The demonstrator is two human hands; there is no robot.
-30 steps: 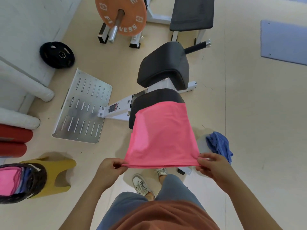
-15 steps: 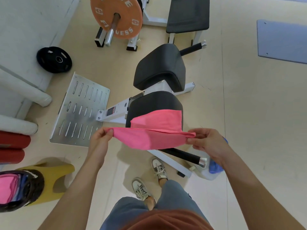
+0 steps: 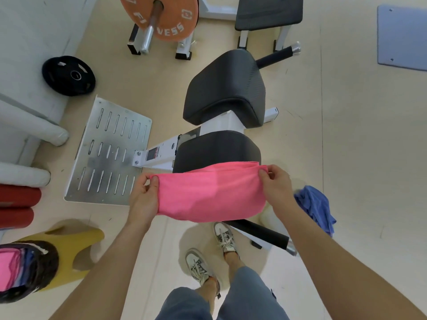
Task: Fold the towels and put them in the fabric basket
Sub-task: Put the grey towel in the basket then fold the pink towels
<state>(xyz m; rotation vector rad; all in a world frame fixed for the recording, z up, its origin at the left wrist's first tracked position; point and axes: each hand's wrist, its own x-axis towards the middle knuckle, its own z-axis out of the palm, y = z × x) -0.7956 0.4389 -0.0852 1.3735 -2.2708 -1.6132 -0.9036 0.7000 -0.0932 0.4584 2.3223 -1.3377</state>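
Observation:
A pink towel [image 3: 210, 192] hangs folded double between my hands, in front of the near black bench pad [image 3: 217, 146]. My left hand [image 3: 144, 197] pinches its left corners and my right hand [image 3: 276, 185] pinches its right corners. A crumpled blue towel [image 3: 316, 206] lies on something white by the bench foot, to the right of my right hand. The fabric basket [image 3: 44, 266], dark-rimmed, stands at the lower left on a yellow stool [image 3: 76, 245] and holds folded pink and blue cloth.
The exercise bench has a second black pad [image 3: 224, 88] further away and a slotted metal footplate [image 3: 108, 153] on the left. A black weight plate [image 3: 69, 75] and an orange barbell plate [image 3: 161, 17] lie beyond. Red rolls [image 3: 16, 204] are at the left edge.
My hands lifted the towel's near edge and carried it forward to meet the far edge, so the towel went from spread on the pad to folded in half and hanging.

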